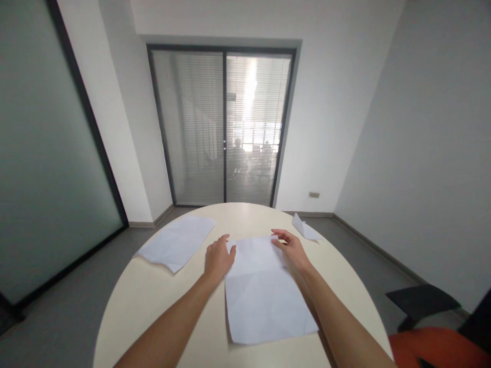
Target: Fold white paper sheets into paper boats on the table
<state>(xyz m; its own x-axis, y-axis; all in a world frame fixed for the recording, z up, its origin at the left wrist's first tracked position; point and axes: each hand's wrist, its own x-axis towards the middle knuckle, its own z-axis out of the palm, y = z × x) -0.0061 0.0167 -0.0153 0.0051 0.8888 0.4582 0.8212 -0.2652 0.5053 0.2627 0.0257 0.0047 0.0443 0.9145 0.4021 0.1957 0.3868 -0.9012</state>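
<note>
Head view: creased sheet (264,309) lies on worktop (153,296), well in from far edge. Left hand (219,258) relaxed, released, at sheet's far-left corner; right hand (292,249) at far-right, cannot tell whether pinching. Uneven pull could skew sheet; creases could cause buckling.

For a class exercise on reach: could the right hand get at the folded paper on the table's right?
Probably yes: the folded paper is just beyond the right hand, which is at the middle sheet, and nothing visible blocks the way.
</note>
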